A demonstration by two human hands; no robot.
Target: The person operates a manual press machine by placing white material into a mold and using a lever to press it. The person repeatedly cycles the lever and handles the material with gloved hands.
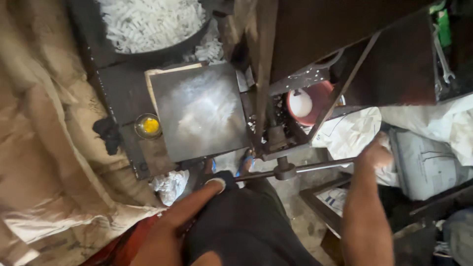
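Press-turning step judged underway: bar (295,170) gripped by both left hand (217,183) and right hand (377,152); steady, even pull needed beside plate (199,111).

Gripped at both ends by the left hand (217,183) and right hand (375,153): a dull grey metal bar (300,168), smooth. Just above the left-hand grip, a worn steel plate (199,111), scuffed to a hazy sheen. Beyond it, a dark metal pan (148,24) of matt white shreds. Beside the right-hand grip, creased white woven sacks (423,157). Far left of both grips, coarse tan burlap (44,148).
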